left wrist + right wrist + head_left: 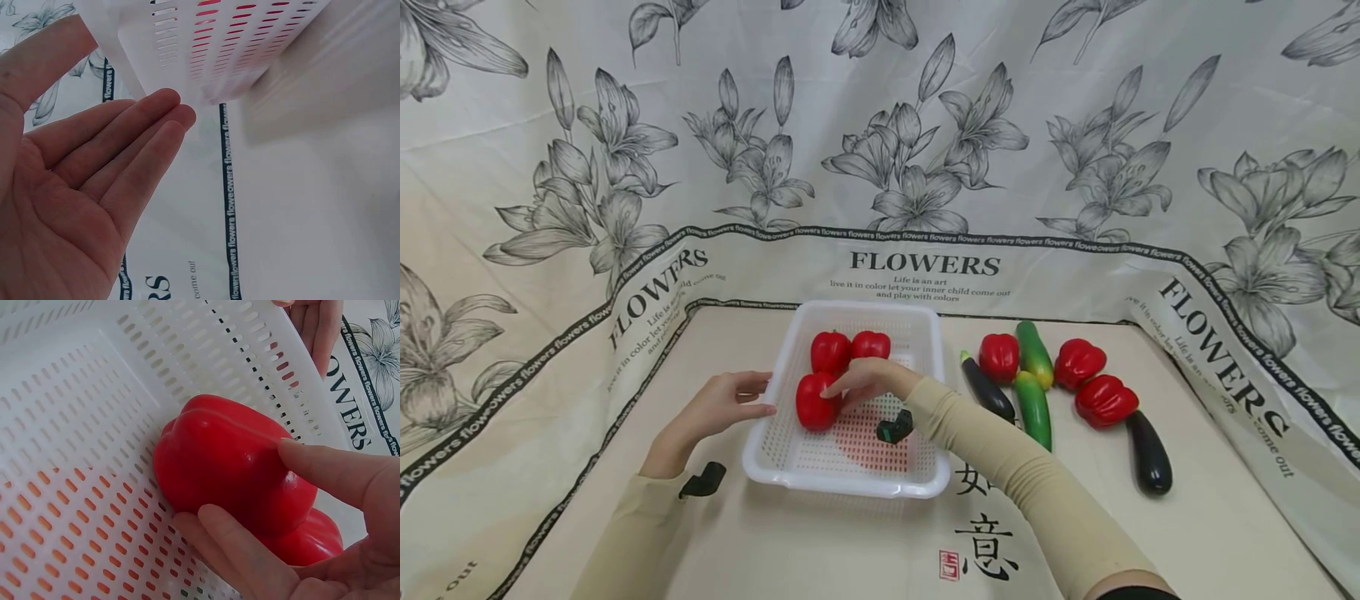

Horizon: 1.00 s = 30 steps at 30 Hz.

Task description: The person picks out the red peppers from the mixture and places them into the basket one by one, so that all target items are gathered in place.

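A white perforated basket [850, 485] holds three red bell peppers. My right hand [872, 379] reaches in and grips the nearest pepper [815, 403], its thumb on one side and fingers on the other; the right wrist view shows this pepper [225, 456] against the basket floor, with another pepper [312, 540] behind it. My left hand [722, 408] is at the basket's left side, fingers extended. In the left wrist view that hand [94, 169] has its palm showing and its fingertips at the basket wall [181, 56].
Right of the basket lie more red peppers [1106, 401], two green-yellow zucchinis [1034, 408] and two eggplants [1150, 454], one of them [987, 388] close to the basket's right rim. A flower-printed cloth [917, 167] rises behind the table.
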Available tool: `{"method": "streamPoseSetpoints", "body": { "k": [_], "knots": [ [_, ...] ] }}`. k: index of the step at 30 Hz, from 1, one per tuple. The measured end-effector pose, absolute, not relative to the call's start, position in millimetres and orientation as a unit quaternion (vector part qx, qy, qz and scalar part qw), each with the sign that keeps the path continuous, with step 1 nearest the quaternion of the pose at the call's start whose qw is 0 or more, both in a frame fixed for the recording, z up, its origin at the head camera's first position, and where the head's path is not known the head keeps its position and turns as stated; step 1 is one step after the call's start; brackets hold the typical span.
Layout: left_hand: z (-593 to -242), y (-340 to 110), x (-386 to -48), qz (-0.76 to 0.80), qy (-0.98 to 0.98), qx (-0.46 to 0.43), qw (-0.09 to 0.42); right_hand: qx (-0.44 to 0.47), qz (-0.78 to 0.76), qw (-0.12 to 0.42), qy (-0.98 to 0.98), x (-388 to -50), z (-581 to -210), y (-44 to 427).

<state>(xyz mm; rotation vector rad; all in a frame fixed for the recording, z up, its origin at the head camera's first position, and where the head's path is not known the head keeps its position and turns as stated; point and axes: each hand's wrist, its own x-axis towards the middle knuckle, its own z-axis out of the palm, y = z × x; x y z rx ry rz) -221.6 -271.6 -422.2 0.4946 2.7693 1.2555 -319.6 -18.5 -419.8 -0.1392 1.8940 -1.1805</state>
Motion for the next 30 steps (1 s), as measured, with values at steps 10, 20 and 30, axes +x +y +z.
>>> {"method": "streamPoseSetpoints", "body": {
  "k": [10,20,30],
  "knots": [
    [-422,-270,-223,0.408,0.900,0.151,0.037,-0.100,-0.439,0.428,0.784,-317,-411,-1],
    [-421,-273,-221,0.403,0.901,0.157,0.034,-0.152,-0.414,0.406,0.800,-302,-386,11],
    [-422,-271,-222,0.408,0.899,0.153,0.036,-0.204,-0.398,0.371,0.814,-292,-366,35]
  ]
}}
